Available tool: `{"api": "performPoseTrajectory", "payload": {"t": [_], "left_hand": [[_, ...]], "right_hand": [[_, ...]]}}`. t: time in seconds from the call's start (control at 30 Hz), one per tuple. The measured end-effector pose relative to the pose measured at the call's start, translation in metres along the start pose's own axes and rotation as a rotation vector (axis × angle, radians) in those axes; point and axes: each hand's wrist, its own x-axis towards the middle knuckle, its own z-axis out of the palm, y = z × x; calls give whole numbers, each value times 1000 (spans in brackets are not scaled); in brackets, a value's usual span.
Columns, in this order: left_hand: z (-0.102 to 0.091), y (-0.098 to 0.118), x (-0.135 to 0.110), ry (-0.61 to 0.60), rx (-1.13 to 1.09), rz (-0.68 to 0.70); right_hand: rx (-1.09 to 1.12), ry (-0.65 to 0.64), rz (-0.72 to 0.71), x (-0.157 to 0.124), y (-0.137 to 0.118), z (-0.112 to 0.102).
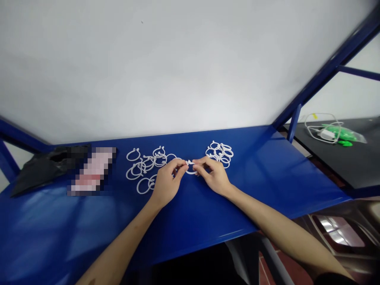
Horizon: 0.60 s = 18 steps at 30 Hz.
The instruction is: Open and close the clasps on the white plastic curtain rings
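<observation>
My left hand (166, 181) and my right hand (214, 174) meet over the blue table (267, 174), both pinching one white plastic ring (190, 168) between their fingertips. Left of my hands, several loose white rings (145, 166) lie spread on the table. Behind my right hand sits a tighter pile of white rings (220, 152). Part of the held ring is hidden by my fingers.
A black bag (44, 168) and a blurred-out pinkish object (93, 170) lie at the table's left. Blue frame bars (326, 67) rise at the right. A neighbouring black table (350, 158) carries a white cable (322, 128) and green items (344, 134). A white wall stands behind.
</observation>
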Motion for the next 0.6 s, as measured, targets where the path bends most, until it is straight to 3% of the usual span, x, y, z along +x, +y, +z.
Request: {"api": "performPoseTrajectory", "payload": {"t": [0.27, 0.5, 0.6], "left_hand": [[-3, 0, -3, -17, 16, 11], [3, -7, -8, -61, 84, 146], [3, -10, -4, -51, 169, 202]], "right_hand": [[51, -71, -65, -3, 0, 0], [-145, -167, -287, -7, 7, -5], [-211, -133, -312, -3, 11, -3]]}}
